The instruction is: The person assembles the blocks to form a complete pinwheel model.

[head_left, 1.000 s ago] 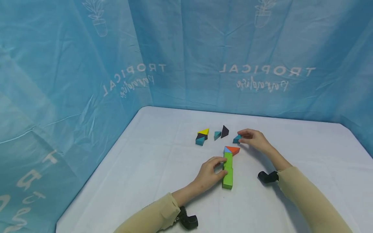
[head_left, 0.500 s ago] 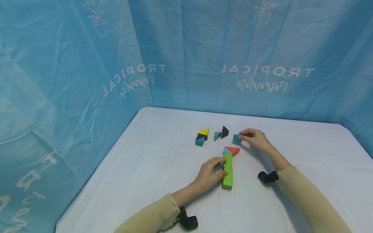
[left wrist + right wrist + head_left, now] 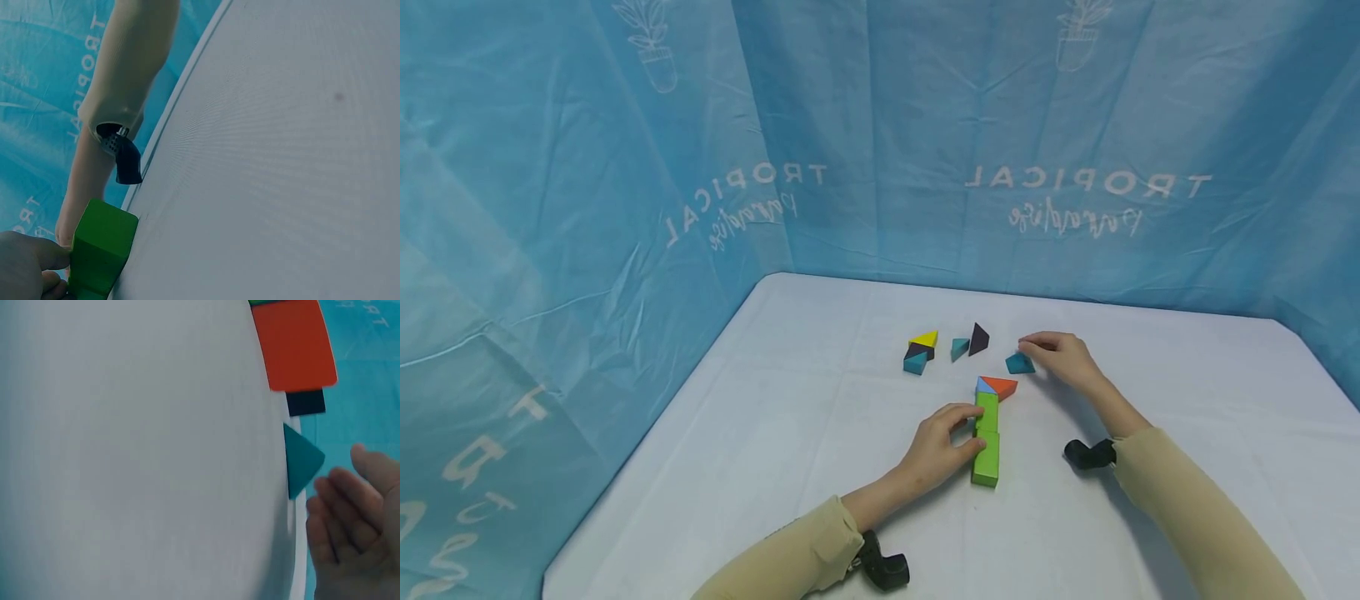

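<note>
Two green blocks (image 3: 988, 458) lie end to end in a line toward the back. My left hand (image 3: 938, 443) rests against their left side, thumb on the nearer block and a finger on the farther one. Beyond them sit a light-blue triangular block (image 3: 984, 387) and an orange-red triangular block (image 3: 1002, 387), touching. Farther back, my right hand (image 3: 1063, 360) has its fingertips at a teal triangular block (image 3: 1019, 363). In the right wrist view, the fingers look loosely bent beside this teal block (image 3: 302, 462), with a small gap showing.
At the back, a yellow triangular block (image 3: 925, 339), a black one (image 3: 921, 352) and a teal one (image 3: 916, 363) lie clustered. Right of them are a small teal triangle (image 3: 959, 347) and a dark upright block (image 3: 979, 339). A blue curtain (image 3: 880, 142) hangs behind the white table (image 3: 790, 400).
The teal block at my right hand has been turned and shifted slightly right. The right thumb and fingers, pinching it earlier, have loosened. My left hand stays put.
</note>
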### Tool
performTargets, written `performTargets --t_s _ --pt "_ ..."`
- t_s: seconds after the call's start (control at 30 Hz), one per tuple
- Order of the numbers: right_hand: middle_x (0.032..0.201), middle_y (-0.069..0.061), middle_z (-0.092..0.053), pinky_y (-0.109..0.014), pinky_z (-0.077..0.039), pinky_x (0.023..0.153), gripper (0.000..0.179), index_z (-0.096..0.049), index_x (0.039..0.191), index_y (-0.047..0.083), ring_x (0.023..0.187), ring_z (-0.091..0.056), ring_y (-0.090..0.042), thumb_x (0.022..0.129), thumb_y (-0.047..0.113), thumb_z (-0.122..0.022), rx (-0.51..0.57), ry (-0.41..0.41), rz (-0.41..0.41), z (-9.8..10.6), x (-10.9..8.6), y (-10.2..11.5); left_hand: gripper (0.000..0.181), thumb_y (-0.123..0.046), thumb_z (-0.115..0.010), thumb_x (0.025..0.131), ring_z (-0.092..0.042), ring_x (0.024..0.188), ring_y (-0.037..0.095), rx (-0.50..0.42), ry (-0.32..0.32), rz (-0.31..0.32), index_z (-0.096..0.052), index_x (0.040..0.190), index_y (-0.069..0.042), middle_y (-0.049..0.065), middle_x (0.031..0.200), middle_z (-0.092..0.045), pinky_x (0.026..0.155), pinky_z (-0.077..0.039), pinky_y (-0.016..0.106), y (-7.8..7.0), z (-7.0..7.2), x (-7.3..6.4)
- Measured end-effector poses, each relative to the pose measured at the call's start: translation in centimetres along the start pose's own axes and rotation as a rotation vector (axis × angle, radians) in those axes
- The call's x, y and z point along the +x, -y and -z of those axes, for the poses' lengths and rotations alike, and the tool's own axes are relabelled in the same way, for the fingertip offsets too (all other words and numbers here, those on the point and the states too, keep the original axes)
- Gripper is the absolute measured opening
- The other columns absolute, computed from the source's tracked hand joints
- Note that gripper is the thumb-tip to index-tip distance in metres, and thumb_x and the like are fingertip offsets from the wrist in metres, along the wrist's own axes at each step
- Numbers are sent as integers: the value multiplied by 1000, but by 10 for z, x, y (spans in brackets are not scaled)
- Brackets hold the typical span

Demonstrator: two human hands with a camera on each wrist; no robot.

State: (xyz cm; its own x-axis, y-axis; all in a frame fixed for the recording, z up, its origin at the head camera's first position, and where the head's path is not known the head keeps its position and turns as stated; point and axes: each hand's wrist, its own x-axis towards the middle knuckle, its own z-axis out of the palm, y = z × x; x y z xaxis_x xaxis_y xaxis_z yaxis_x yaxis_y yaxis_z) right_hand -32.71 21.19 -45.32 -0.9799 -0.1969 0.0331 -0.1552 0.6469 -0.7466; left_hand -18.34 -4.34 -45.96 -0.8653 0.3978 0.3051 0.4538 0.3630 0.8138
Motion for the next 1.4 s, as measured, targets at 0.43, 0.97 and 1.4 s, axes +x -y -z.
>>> performTargets --t_s 0.43,0.97,1.4 --pt "119 -15 -61 -49 -45 95 40 -61 123 3 109 -57 -32 88 20 -69 29 135 122 2 -6 -6 39 -11 -67 88 -51 118 13 2 2 13 -58 125 -3 5 125 -57 98 -41 21 1 -1 0" --pt "118 -14 -63 -49 -45 92 44 -66 119 7 110 -53 -30 91 41 -61 -11 106 38 3 -3 2 38 -10 -67 88 -51 118 13 -5 -1 8 -58 125 -2 6 125 -57 99 -40 21 0 0 0" --pt "118 -14 -62 -47 -47 91 45 -61 123 4 104 -58 -29 94 38 -56 31 19 24 0 2 5 38 -11 -67 88 -51 118 13 8 -7 -8 -58 124 -2 5 124 -57 98 -41 21 4 -2 -1"
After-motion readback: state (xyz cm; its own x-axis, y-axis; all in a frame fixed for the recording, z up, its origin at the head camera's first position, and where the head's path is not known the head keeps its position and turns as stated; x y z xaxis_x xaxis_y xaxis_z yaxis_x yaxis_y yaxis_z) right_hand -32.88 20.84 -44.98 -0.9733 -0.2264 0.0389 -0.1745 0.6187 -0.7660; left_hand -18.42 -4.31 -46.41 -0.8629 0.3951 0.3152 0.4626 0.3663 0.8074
